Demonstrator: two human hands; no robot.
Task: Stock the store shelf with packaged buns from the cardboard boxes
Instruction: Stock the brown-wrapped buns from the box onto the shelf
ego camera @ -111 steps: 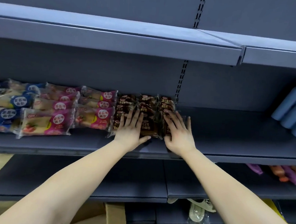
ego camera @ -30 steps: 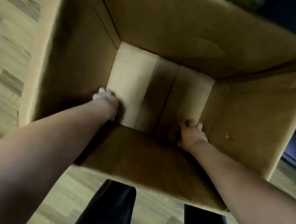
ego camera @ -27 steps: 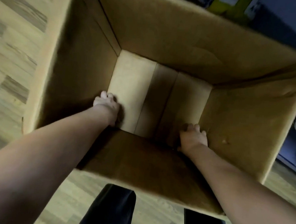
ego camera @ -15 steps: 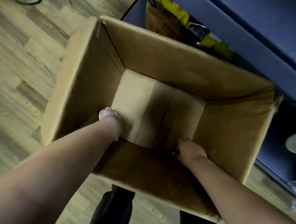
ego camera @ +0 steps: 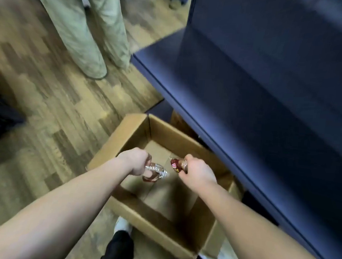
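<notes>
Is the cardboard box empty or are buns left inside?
Seemingly empty: the cardboard box shows a bare bottom; left hand and right hand hold buns.

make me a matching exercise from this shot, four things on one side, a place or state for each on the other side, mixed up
Things
1 left hand
2 cardboard box
3 shelf
4 khaki trousers

Place or state
a dark blue, right of the cardboard box
b open-topped, on the wooden floor
c grips a wrapped bun
d upper left of the view, a person standing

Pairs: 1-c, 2-b, 3-a, 4-d
</notes>
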